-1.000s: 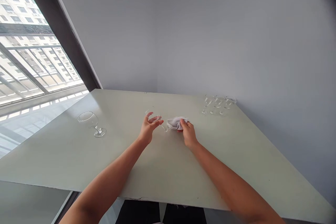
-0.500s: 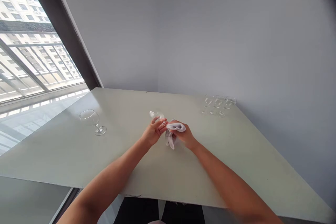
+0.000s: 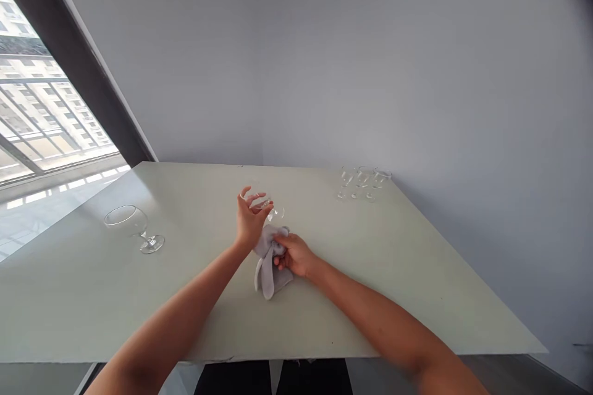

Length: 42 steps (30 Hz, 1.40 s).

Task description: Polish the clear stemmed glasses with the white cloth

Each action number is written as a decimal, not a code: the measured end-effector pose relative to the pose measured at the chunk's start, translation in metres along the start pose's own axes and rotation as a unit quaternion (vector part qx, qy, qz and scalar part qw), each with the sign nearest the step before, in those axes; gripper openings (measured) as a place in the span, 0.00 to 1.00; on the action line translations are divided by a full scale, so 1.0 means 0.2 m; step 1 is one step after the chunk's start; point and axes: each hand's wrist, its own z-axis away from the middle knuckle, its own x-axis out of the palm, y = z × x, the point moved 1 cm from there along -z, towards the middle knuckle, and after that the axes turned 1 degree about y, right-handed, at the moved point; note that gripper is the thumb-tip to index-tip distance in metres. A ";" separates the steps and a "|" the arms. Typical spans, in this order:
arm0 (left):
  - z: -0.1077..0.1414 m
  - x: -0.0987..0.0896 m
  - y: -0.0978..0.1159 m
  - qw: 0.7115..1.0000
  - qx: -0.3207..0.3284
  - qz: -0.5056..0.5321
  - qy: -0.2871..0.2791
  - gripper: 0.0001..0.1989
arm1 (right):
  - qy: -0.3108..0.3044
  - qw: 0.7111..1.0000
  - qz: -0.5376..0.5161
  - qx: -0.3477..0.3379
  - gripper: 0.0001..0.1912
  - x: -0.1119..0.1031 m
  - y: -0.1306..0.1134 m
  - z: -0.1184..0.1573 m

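Note:
My left hand (image 3: 252, 216) is closed round a clear stemmed glass (image 3: 277, 213), holding it above the middle of the table. Its foot shows to the right of my fingers, and its bowl is mostly behind the hand. Just below and to the right, my right hand (image 3: 294, 254) grips a light grey cloth (image 3: 269, 265). The cloth is bunched in the fingers and its loose ends hang down toward the tabletop. Between cloth and glass I cannot tell whether they touch.
A wide-bowled stemmed glass (image 3: 152, 243) stands upright on the left of the white table (image 3: 370, 296). Three smaller stemmed glasses (image 3: 362, 184) stand close together at the back right, near the wall (image 3: 417, 74). The table's front edge runs below my forearms.
My left hand has turned up, and the glass's foot now points right. My right hand has drawn lower with the cloth, which hangs more openly. The view has shifted to the right.

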 end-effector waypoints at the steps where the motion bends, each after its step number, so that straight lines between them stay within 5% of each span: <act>1: -0.05 0.03 0.00 1.000 -0.002 -0.021 -0.007 0.31 | -0.038 0.999 0.021 0.011 0.16 0.01 0.01 0.01; 5: -0.21 0.22 -0.07 0.990 -0.056 -0.092 -0.094 0.32 | -0.275 0.950 0.124 0.087 0.18 0.05 0.03 0.07; 8: -0.28 0.41 -0.17 0.972 -0.091 -0.138 -0.168 0.34 | -0.375 0.903 0.163 0.134 0.16 0.06 0.01 0.11; 14: -0.35 0.69 -0.37 0.956 -0.115 -0.177 -0.204 0.24 | -0.400 0.895 0.116 0.157 0.19 0.03 0.01 0.08; 24: -0.39 0.91 -0.47 0.945 -0.101 -0.209 -0.231 0.24 | -0.464 0.864 0.052 0.190 0.21 0.01 0.06 -0.01; 35: -0.46 0.96 -0.50 0.934 -0.104 -0.246 -0.237 0.36 | -0.480 0.856 0.022 0.192 0.21 0.02 0.06 -0.02; 39: -0.46 0.83 -0.42 0.932 -0.089 -0.259 -0.237 0.39 | -0.465 0.865 0.039 0.184 0.20 0.00 0.07 -0.01; 42: -0.40 0.62 -0.32 0.934 -0.076 -0.257 -0.236 0.31 | -0.446 0.874 0.059 0.182 0.19 0.00 0.07 0.00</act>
